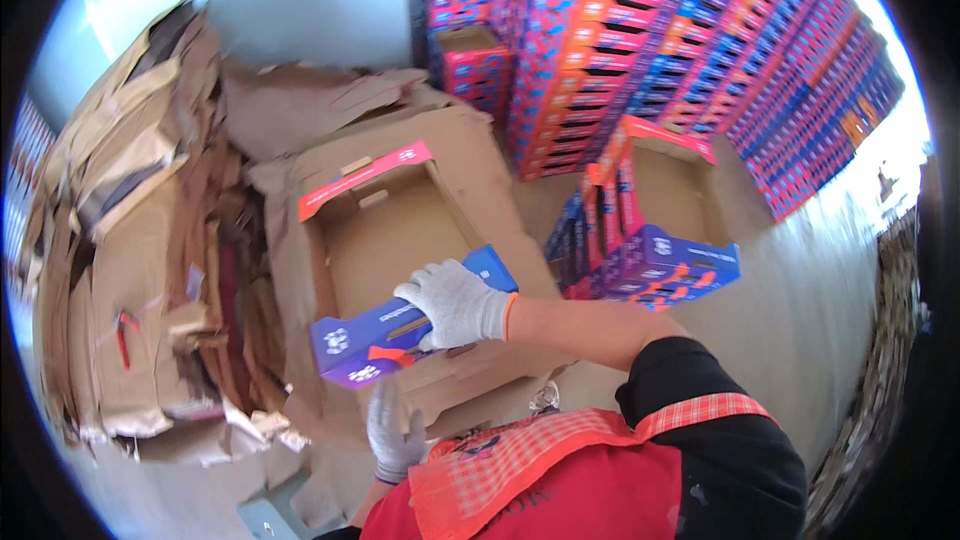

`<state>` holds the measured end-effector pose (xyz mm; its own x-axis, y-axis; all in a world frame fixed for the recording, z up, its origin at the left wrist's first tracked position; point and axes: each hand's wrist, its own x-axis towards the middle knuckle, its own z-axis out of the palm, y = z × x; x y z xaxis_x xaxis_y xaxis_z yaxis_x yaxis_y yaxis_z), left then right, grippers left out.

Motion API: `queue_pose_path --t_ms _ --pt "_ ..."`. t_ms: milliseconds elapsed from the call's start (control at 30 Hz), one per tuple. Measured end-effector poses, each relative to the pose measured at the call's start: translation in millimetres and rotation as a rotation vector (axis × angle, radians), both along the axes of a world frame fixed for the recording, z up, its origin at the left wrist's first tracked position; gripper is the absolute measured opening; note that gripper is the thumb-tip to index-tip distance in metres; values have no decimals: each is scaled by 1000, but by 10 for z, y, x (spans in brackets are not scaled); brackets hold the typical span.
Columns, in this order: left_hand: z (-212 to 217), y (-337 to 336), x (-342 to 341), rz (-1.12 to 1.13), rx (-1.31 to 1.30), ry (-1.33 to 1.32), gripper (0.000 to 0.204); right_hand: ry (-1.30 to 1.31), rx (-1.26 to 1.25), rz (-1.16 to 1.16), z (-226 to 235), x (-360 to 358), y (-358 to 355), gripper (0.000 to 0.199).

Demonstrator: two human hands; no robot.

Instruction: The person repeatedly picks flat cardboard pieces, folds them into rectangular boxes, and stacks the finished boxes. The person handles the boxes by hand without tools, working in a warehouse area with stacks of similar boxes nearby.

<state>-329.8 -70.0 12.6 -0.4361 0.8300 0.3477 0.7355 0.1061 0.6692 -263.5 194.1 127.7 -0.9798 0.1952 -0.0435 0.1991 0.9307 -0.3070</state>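
A shallow cardboard tray (400,240) with a pink far end and a blue-purple near end lies on brown cardboard in front of me. A second purple-blue edge shows under its near end, so a further tray may be below. My right hand (465,305), in a grey glove with an orange cuff, is closed over the near end's top edge, fingers curled into the handle area. My left hand (393,435), also gloved, is just short of the tray's near left corner, fingers stretched out, thumb apart. It looks slightly blurred and holds nothing.
Flattened brown cardboard (140,310) is piled high on the left, with a red-handled tool (123,340) on it. A shorter stack of trays (655,260) stands at my right. Tall stacks of coloured trays (600,50) line the back. A grey-green object (275,515) is at lower left.
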Motion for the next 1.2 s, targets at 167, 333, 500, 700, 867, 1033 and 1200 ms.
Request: queue_pose_path --t_ms 167,333,500,700,867,1033,1200 --pt "333 1370 954 -736 193 -33 51 145 35 -128 1146 1251 406 71" --pt "647 2667 2546 -1018 208 167 46 222 182 -329 1590 2772 738 75" --pt "529 3393 3603 -1059 -84 570 37 117 235 -537 1380 3893 1195 78" --pt "245 3841 3860 -1107 -155 901 36 75 225 -606 936 4433 1842 77" --pt "501 3706 3813 -940 -153 734 44 48 204 -598 476 4461 1991 78" --pt "350 2888 3246 -1228 -16 -58 47 447 469 -544 507 4319 1687 73" --pt "-422 1853 1572 -257 -494 52 66 588 -144 -237 122 3332 922 31"
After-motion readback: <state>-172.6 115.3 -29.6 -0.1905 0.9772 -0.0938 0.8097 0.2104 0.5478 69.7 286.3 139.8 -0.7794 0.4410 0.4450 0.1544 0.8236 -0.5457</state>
